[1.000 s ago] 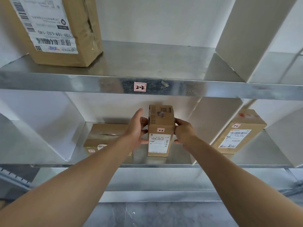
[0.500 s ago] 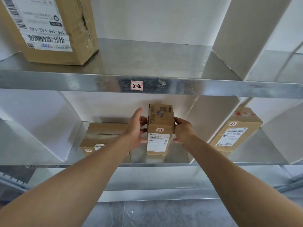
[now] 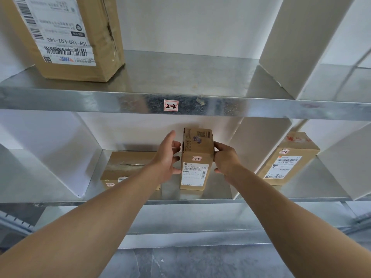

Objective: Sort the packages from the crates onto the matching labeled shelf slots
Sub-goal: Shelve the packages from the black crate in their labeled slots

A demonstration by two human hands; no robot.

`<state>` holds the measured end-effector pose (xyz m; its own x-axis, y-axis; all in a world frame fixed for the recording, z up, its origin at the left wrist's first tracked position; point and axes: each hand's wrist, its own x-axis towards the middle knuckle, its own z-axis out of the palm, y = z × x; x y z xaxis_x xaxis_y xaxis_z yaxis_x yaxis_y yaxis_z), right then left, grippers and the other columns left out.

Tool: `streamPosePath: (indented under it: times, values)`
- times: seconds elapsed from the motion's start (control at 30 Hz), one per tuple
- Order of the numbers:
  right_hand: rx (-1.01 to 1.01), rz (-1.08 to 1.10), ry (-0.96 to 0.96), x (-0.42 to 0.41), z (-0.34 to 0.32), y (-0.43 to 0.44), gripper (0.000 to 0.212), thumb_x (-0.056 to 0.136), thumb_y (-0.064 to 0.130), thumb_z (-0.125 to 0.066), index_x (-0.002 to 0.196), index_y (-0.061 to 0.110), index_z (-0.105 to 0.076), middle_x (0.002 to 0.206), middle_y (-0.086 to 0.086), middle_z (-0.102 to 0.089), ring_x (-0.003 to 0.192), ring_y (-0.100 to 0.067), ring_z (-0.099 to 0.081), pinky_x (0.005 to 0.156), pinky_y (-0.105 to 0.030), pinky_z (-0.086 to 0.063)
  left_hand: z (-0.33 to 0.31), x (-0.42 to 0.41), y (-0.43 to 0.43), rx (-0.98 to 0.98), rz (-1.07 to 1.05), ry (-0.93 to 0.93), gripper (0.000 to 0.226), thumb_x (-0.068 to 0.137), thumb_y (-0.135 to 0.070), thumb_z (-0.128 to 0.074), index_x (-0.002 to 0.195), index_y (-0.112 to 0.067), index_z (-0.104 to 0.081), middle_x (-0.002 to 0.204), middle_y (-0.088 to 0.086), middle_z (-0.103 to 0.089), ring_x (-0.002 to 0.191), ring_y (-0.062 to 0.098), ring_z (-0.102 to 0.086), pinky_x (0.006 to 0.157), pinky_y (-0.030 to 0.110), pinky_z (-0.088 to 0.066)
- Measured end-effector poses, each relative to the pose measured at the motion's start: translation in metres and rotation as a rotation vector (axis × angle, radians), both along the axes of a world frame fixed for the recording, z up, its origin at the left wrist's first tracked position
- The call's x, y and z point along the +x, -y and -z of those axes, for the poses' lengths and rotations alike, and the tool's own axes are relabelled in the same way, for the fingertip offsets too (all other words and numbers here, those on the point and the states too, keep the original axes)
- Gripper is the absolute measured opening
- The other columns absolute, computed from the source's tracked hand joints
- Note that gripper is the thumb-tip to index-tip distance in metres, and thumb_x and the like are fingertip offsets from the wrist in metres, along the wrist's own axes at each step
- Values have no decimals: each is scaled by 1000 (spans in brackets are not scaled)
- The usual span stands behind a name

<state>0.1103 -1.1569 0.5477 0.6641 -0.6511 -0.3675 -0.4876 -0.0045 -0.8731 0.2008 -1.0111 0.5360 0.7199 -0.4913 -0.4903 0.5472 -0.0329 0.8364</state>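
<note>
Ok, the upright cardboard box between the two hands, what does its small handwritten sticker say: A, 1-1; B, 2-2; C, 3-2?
B: the handwritten sticker on the upright cardboard box reads 2-2, the same as the shelf-edge label above it.

Top-shelf box (image 3: 66, 37) cropped, flat box (image 3: 124, 167) half hidden
</note>
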Motion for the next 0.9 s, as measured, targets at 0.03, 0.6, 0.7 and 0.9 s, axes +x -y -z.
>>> streamPosePath:
  times: [0.03, 0.6, 0.7, 0.9]
  values:
    - [-5, 1, 5, 0, 1, 1, 63, 101, -9, -32, 153, 22, -50, 137, -6, -66, 85, -12, -60, 76, -40, -57, 0, 0, -1, -3, 0, 0, 57, 93, -69, -37, 105, -15, -51, 131, 8, -61, 127, 31, -52, 96, 62, -39]
    - [-53, 58, 59, -5, -3, 5, 57, 104, -3, -37, 155, 22, -46, 156, -6, -50, 114, -20, -59, 91, -36, -53, -14, -7, -4, -26, -60, -14, 49, 99, -63, -39, 100, -15, -46, 134, 8, -57, 129, 32, -46, 91, 58, -35]
    - [-61, 62, 53, -6, -3, 5, 58, 103, -3, -38, 155, 22, -47, 157, -6, -50, 128, -25, -57, 103, -42, -53, -16, -8, -4, -39, -61, -16, 48, 98, -63, -40, 99, -16, -48, 130, 6, -57, 129, 32, -47, 90, 58, -35]
    - [-60, 72, 46, -9, -4, 0, 59, 103, -6, -39, 155, 20, -47, 156, -7, -50, 133, -27, -55, 109, -48, -50, -19, -11, -9, -33, -41, 2, 48, 97, -64, -40, 95, -18, -52, 134, 8, -58, 129, 32, -48, 92, 58, -36]
